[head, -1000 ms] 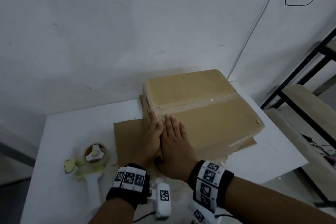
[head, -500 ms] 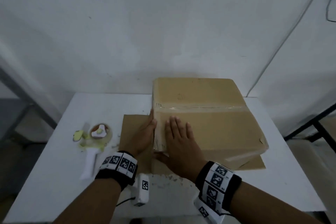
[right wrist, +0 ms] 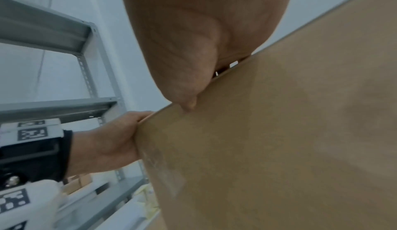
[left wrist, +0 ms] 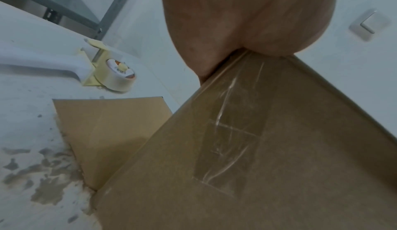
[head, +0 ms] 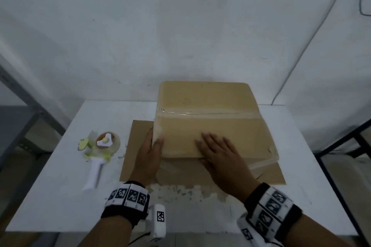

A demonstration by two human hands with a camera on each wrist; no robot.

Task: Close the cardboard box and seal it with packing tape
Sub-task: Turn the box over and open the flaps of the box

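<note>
The brown cardboard box stands closed on a flat cardboard sheet, with clear tape along its top seam. More clear tape runs down its left side. My left hand lies against the box's left side near the front corner, thumb over the top edge. My right hand rests flat on the lid by the front edge, fingers straight. The tape dispenser lies on the table to the left, apart from both hands. In the right wrist view the left hand is at the box corner.
The white table has chipped paint near its front edge. A grey metal shelf stands to the left and a black frame to the right. The wall is close behind the box.
My right hand has slid rightward along the lid, away from the left hand. The left hand has shifted toward the front left corner. The head view has turned left.
</note>
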